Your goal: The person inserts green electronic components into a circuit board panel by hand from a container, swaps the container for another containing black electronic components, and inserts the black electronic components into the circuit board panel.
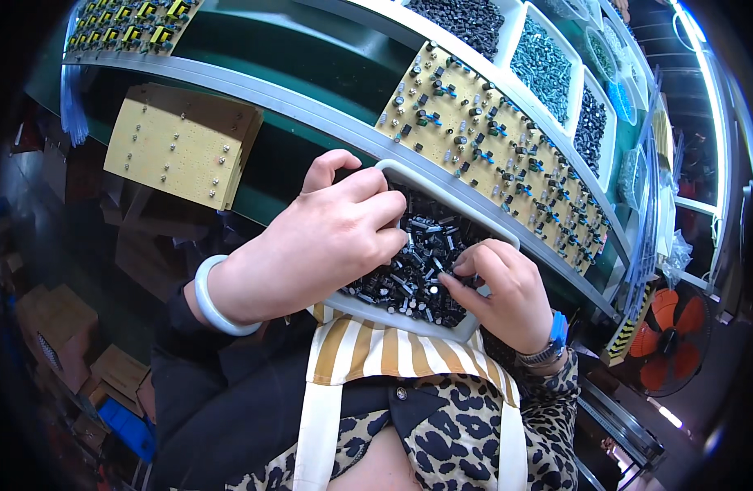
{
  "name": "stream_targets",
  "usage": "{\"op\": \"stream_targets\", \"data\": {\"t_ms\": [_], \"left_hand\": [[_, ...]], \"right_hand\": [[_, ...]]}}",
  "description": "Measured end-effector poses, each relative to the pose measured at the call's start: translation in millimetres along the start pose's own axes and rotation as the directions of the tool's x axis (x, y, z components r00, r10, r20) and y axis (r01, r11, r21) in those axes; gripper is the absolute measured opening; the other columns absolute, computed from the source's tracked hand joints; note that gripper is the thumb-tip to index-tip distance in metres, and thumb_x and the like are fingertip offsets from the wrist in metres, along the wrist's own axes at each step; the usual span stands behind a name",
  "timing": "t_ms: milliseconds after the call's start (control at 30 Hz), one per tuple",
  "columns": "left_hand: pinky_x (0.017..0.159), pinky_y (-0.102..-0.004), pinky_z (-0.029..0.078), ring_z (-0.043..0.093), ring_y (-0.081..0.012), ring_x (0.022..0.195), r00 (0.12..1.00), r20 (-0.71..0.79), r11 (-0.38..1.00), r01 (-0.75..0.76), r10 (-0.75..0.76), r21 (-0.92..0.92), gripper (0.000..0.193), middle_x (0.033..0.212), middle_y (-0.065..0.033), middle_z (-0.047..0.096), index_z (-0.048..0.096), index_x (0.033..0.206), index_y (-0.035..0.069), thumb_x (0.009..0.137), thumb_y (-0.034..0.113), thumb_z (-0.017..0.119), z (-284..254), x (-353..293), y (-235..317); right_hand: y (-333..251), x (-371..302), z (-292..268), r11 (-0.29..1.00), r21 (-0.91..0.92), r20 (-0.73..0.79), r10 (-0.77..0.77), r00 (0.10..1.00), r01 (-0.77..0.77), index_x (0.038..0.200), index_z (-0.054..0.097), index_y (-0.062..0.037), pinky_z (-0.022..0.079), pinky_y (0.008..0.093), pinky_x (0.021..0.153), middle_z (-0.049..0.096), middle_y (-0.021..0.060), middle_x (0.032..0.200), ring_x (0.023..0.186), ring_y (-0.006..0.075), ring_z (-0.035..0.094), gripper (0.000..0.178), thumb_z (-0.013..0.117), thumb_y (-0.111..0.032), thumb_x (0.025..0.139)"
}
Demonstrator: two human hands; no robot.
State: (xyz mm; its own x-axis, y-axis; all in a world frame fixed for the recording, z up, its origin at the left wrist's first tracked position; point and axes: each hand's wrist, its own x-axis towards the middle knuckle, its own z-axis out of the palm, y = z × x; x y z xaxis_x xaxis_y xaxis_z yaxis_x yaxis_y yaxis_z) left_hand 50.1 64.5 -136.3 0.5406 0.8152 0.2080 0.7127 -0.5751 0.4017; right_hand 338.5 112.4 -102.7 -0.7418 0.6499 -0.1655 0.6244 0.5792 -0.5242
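Note:
A pale grey tray (451,204) heaped with small black electrolytic capacitors (421,258) rests close in front of my body. My left hand (331,233), with a pale bangle on its wrist, is over the tray's left side. Its fingers curl inward and hide whatever may be in them. On the right side of the heap, my right hand (503,282) has thumb and fingers brought together down among the capacitors. What sits between those fingertips is too small to tell. A blue watch strap is around the right wrist.
Beyond the tray, a tan circuit board (491,147) filled with components lies along a metal rail (311,110). Bare-looking tan boards (176,151) are stacked at left. White bins of parts (544,65) stand at the back right, near an orange fan (667,331).

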Motion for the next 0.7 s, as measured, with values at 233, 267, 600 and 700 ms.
{"op": "stream_targets", "data": {"t_ms": [233, 267, 600, 700], "left_hand": [[0.11, -0.0426, 0.041, 0.07, -0.0194, 0.102, 0.972, -0.212, 0.977, 0.057, -0.101, -0.203, 0.02, 0.098, -0.0011, 0.074, 0.083, 0.113, 0.013, 0.094, 0.019, 0.085, 0.0, 1.7, -15.4], [0.109, -0.0415, 0.041, 0.071, -0.0199, 0.101, 0.953, -0.267, 0.966, 0.079, -0.147, -0.248, 0.02, 0.097, -0.0018, 0.076, 0.083, 0.114, 0.012, 0.095, 0.018, 0.084, -1.4, 4.1, -19.7], [0.102, -0.0385, 0.045, 0.074, -0.0224, 0.104, 0.914, -0.262, 0.907, 0.202, -0.31, -0.37, 0.022, 0.105, -0.0052, 0.082, 0.084, 0.116, 0.007, 0.094, 0.009, 0.084, -10.0, 8.1, -39.1], [0.1, -0.0383, 0.046, 0.073, -0.0216, 0.101, 0.902, -0.266, 0.891, 0.218, -0.34, -0.398, 0.021, 0.104, -0.0044, 0.081, 0.084, 0.114, 0.007, 0.093, 0.009, 0.085, -10.9, 7.3, -41.3]], "right_hand": [[-4.3, 8.7, -0.9, 0.988, -0.046, -0.053, -0.147, 0.988, 0.144, 0.105, 0.074, -0.0045, 0.058, 0.0406, 0.076, 0.071, 0.0101, 0.096, 0.086, 0.0319, 0.071, 0.029, 0.092, -0.02, 0.088], [-6.1, 13.6, 1.1, 0.988, -0.047, -0.055, -0.147, 0.988, 0.145, 0.105, 0.074, -0.0045, 0.058, 0.0406, 0.076, 0.071, 0.0101, 0.096, 0.086, 0.0319, 0.071, 0.029, 0.092, -0.02, 0.088], [-11.8, 38.9, 14.0, 0.97, -0.169, -0.11, -0.193, 0.975, 0.173, 0.113, 0.074, -0.0047, 0.058, 0.0426, 0.08, 0.07, 0.0094, 0.1, 0.093, 0.0324, 0.07, 0.022, 0.084, -0.016, 0.096], [-12.9, 39.4, 11.9, 0.973, -0.133, -0.04, -0.197, 0.98, 0.191, 0.116, 0.074, -0.0042, 0.058, 0.0428, 0.081, 0.069, 0.0099, 0.101, 0.094, 0.0324, 0.07, 0.023, 0.082, -0.013, 0.097]]}}
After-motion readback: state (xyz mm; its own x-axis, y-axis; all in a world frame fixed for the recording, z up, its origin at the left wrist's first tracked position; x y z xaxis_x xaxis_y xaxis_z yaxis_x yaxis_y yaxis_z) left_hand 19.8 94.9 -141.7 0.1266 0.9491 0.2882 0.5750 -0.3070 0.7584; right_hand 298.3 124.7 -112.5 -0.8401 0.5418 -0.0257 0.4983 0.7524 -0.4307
